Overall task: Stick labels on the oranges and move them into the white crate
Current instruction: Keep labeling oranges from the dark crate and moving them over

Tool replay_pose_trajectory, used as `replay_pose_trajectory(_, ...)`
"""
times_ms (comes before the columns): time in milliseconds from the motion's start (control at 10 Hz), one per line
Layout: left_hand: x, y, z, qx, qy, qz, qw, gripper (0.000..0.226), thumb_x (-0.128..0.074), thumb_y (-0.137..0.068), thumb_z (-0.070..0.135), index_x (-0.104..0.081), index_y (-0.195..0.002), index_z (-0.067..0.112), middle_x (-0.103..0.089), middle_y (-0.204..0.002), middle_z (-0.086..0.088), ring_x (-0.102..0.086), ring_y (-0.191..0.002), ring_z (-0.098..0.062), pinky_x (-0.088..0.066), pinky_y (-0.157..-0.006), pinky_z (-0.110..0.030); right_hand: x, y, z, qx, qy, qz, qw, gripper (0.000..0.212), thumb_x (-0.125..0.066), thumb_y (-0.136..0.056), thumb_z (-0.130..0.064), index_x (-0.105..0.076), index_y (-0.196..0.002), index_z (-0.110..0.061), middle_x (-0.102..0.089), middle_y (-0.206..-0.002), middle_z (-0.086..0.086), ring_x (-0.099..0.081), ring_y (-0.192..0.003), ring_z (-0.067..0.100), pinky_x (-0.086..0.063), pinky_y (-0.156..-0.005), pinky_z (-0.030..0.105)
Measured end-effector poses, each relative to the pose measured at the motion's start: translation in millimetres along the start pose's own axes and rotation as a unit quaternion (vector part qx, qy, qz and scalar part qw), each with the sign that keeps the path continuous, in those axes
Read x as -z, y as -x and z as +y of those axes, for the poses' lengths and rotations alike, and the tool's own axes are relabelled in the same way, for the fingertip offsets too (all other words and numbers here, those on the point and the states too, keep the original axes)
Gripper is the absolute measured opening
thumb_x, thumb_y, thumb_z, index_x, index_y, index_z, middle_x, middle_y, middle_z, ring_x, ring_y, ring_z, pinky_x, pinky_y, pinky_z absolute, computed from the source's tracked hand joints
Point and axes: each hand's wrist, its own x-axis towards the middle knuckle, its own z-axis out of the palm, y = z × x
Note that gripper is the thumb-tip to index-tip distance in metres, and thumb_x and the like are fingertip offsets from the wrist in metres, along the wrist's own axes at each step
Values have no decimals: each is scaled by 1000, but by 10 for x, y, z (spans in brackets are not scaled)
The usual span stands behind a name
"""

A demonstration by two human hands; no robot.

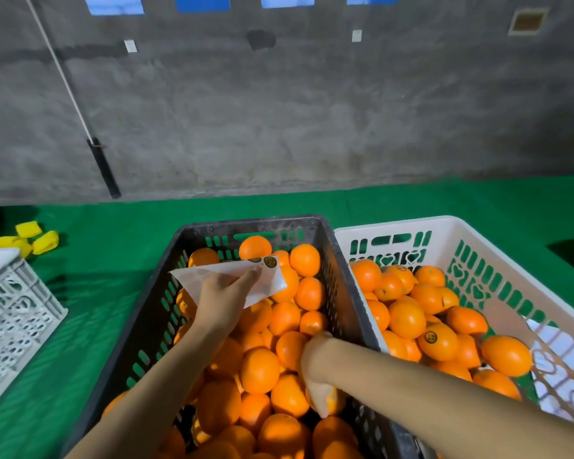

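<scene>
1. Green-covered table [96, 243] under a grey concrete wall [279, 111] is carrying two big crates side by side, walls touching.
2. Right hand [318, 372] is reaching down into the black crate [342, 279], with its fingers [319, 400] curling round the gripped orange [336, 397] close to the crate's right wall. The grasp looks closed, and the fruit is sitting low among its neighbours, not lifted clear.
3. Left hand [224, 294] is holding the label sheet [274, 283] over the far half of the black crate, fingers pinching it. Two round dark labels [270, 262] are showing at the sheet's top edge, and the rest looks bare.
4. Black crate is sitting heaped with oranges, and no stickers are showing on any of them.
5. White crate [411, 223], just to the right, is holding a fair pile. Only one labelled orange [438, 341] is clearly showing a sticker; the others are facing away or are too small to tell.
6. Progress, judging from the piles: roughly mid-task. A decent batch is sitting in the white crate, and plenty is waiting in the black one. The gripped orange is needing a label, then the short carry across.
</scene>
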Motion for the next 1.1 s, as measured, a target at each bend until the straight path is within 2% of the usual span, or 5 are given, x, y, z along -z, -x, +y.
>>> replay_pose_trajectory(200, 12, -3, 9, -11, -15, 35, 999, 34, -61, -97, 42, -68, -80, 12, -58, -75, -8, -50, -70, -16, -37, -61, -29, 29, 13, 32, 84, -153, 101, 980, 77, -80, -75, -47, -51, -140, -17, -60, -124, 5, -55, -114, 29, -51, -85, 37)
replay_pose_trajectory(400, 71, -8, 68, -29, -48, 148, 987, 43, -53, -80, 56, -58, -62, 17, -48, -59, -8, -45, -53, -12, -35, -48, -30, 25, 194, 283, 67, -476, 437, 760, 66, -80, -70, -51, -49, -126, -33, -45, -116, -18, -50, -105, 4, -46, -79, 20)
replay_pose_trajectory(500, 52, -7, 71, -36, -76, 139, 987, 39, -48, -79, 51, -67, -81, 16, -64, -97, -7, -61, -99, -29, -52, -80, -50, -7, 199, 499, -50, -495, 579, 646, 64, -81, -72, -46, -46, -125, -37, -42, -116, -12, -47, -103, 7, -42, -81, 19)
replay_pose_trajectory(700, -24, 55, 96, -88, -134, 98, 982, 23, -38, -88, 40, -59, -84, 45, -41, -113, 44, -24, -134, -5, -14, -110, -43, -203, 137, 860, -138, -637, 574, 497, 31, -78, -77, -39, -51, -93, -40, -54, -110, -1, -56, -91, 10, -46, -79, 35)
replay_pose_trajectory(1100, -8, 76, 136, -8, 123, -3, 992, 31, -54, -85, 29, -65, -93, 1, -77, -92, 7, -72, -87, -6, -54, -59, -13, -406, 161, 1068, -438, -451, 448, 636, 73, -67, -83, -49, -41, -143, -16, -39, -140, 16, -31, -130, 39, -27, -105, 49)
